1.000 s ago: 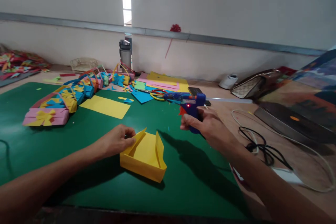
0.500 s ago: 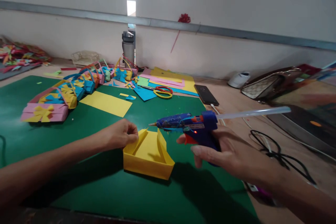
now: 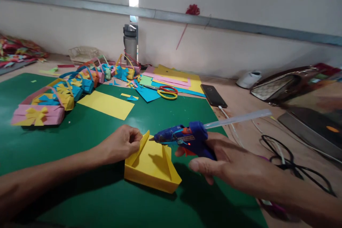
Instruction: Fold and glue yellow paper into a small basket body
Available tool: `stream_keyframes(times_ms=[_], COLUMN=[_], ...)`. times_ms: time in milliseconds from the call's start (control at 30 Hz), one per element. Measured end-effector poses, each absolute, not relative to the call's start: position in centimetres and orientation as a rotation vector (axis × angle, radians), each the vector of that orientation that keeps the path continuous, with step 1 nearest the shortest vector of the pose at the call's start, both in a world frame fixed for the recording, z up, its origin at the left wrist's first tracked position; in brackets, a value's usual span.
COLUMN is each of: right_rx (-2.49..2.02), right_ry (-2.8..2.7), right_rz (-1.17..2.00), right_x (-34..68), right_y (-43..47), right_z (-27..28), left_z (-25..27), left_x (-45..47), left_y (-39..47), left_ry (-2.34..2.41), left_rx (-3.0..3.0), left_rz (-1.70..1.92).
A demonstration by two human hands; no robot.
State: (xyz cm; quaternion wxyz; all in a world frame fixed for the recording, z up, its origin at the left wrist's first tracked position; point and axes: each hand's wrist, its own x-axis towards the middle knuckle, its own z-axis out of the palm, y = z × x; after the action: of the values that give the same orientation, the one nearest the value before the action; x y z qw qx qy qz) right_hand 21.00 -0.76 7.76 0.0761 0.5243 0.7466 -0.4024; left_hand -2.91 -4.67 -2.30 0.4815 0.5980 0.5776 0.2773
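Observation:
A partly folded yellow paper box (image 3: 152, 179) rests on the green mat (image 3: 93, 199), its near wall upright and its side flaps standing up. My left hand (image 3: 124, 142) pinches the box's left flap between thumb and fingers. In my right hand (image 3: 213, 156) is a blue hot glue gun (image 3: 196, 136), a clear glue stick (image 3: 237, 118) sticking out of its back and a small red light lit. The gun's nozzle points left, close to the top of the left flap; whether it touches the paper I cannot tell.
Finished paper baskets (image 3: 40, 114) line the left side. Beyond the box lie a yellow sheet (image 3: 107, 105), scissors (image 3: 168, 92) and stacked coloured paper (image 3: 173, 78). A phone (image 3: 213, 95), black cable (image 3: 291, 167) and handbag (image 3: 283, 83) are at right; a bottle (image 3: 130, 44) stands behind.
My right hand has brought the glue gun left and down, so its nozzle is nearer the left flap. My left hand keeps its pinch on the box.

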Motion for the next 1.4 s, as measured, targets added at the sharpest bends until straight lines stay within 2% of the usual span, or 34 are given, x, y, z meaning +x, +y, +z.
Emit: stream_keyframes(times_ms=[200,600,1400], right_rx=[1.478,1.212,1.232], right_ry=[2.339,2.607,2.557], right_rz=[-1.159,-0.742,-0.676], right_x=[19.4,17.5,17.5], right_y=[-0.2,0.2,-0.2], right_z=[7.6,7.4,7.8], left_z=[-2.4,-1.9,-2.2], left_x=[-2.7,-2.4,-2.5], left_y=[-4.9,-5.0,-4.9], left_ry=[1.446,1.528,1.545], left_rx=[1.412,1.424,1.444], left_rz=[0.713,0.664,0.695])
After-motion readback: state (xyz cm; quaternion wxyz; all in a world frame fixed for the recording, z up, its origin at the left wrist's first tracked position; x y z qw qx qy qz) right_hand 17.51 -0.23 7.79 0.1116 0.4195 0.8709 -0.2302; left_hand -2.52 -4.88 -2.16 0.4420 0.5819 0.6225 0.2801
